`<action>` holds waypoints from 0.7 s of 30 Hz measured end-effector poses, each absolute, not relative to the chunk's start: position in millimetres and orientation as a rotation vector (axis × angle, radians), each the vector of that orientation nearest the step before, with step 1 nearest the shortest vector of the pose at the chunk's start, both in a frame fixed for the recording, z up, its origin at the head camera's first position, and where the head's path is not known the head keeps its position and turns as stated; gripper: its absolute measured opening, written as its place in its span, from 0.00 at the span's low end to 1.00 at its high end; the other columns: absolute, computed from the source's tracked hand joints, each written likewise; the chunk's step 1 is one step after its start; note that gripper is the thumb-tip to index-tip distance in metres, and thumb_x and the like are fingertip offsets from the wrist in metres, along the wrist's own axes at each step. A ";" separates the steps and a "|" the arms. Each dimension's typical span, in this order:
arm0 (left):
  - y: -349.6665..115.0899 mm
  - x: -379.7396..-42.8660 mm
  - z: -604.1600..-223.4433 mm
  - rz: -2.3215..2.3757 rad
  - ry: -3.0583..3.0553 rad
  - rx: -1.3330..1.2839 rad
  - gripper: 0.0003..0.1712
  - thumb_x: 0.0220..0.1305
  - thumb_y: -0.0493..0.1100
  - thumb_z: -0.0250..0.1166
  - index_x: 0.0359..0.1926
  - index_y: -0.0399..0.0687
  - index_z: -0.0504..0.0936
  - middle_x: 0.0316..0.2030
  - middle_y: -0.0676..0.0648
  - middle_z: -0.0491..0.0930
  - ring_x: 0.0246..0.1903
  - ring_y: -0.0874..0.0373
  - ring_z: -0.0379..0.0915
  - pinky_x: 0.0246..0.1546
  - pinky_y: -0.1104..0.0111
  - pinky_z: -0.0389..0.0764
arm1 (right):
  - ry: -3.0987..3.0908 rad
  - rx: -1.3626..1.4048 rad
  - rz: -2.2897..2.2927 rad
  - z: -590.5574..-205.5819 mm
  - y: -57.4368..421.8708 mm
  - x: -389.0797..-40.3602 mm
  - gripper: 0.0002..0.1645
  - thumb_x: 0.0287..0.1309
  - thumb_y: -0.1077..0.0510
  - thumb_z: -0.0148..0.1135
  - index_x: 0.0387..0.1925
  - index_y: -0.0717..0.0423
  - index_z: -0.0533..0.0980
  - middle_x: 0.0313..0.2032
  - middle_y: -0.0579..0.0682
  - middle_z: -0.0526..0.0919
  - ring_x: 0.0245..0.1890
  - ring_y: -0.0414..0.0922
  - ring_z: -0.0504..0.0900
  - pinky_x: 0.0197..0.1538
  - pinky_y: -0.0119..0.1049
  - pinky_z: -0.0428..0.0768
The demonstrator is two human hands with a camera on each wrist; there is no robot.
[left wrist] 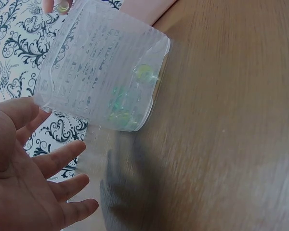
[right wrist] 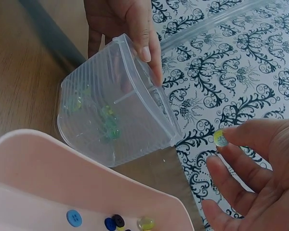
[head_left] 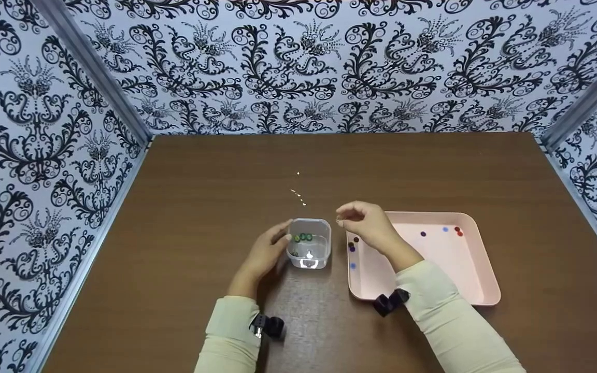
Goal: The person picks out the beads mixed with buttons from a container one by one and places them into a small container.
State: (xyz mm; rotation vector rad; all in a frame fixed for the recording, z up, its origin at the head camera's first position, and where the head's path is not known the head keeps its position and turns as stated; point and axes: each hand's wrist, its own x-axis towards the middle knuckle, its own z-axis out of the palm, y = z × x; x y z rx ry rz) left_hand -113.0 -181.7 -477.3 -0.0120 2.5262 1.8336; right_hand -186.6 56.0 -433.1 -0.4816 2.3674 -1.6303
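Note:
A clear plastic container (head_left: pixel 309 243) stands on the brown table with several green and yellowish glass marbles (right wrist: pixel 110 126) at its bottom. At its left side, my left hand (head_left: pixel 267 251) holds the rim with thumb and index finger, while the other fingers (left wrist: pixel 62 185) spread free beside it. My right hand (head_left: pixel 368 223) is raised between the container and the pink tray (head_left: pixel 477 259), over the tray's left rim. Between its thumb and index finger it pinches one clear yellowish marble (right wrist: pixel 220 138).
In the pink tray lie several small buttons, among them a light blue button (right wrist: pixel 74 218), a dark button (right wrist: pixel 118 220) and a red button (head_left: pixel 460 233). A clear yellowish marble (right wrist: pixel 146 223) lies near them. Patterned walls (head_left: pixel 309 67) enclose the table's back and sides.

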 end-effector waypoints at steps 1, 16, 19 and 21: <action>-181.6 -113.0 -477.3 1.835 2.525 -0.012 0.24 0.69 0.36 0.54 0.64 0.32 0.69 0.62 0.32 0.70 0.64 0.40 0.64 0.67 0.52 0.61 | 2.368 -0.489 -1.627 -433.3 55.4 -186.3 0.14 0.53 0.68 0.64 0.43 0.69 0.79 0.39 0.61 0.85 0.41 0.53 0.83 0.41 0.28 0.80; -182.0 -113.6 -476.5 1.814 2.521 -0.029 0.24 0.69 0.36 0.54 0.64 0.34 0.69 0.62 0.32 0.69 0.63 0.39 0.65 0.66 0.51 0.63 | 2.462 -0.588 -1.502 -431.0 41.5 -181.3 0.12 0.52 0.68 0.64 0.41 0.64 0.82 0.38 0.57 0.85 0.41 0.50 0.83 0.47 0.40 0.81; -182.0 -114.0 -477.1 1.821 2.518 -0.034 0.24 0.69 0.36 0.55 0.64 0.34 0.70 0.62 0.32 0.69 0.63 0.39 0.65 0.66 0.51 0.63 | 2.478 -0.613 -1.478 -429.8 39.2 -179.2 0.11 0.52 0.67 0.65 0.41 0.63 0.82 0.38 0.55 0.86 0.41 0.49 0.82 0.48 0.43 0.80; -182.0 -113.9 -476.9 1.819 2.524 -0.025 0.24 0.69 0.36 0.54 0.64 0.33 0.69 0.62 0.31 0.69 0.63 0.38 0.64 0.66 0.51 0.63 | 2.476 -0.628 -1.471 -429.2 37.6 -177.7 0.12 0.53 0.67 0.65 0.41 0.63 0.82 0.37 0.54 0.86 0.41 0.49 0.82 0.48 0.43 0.80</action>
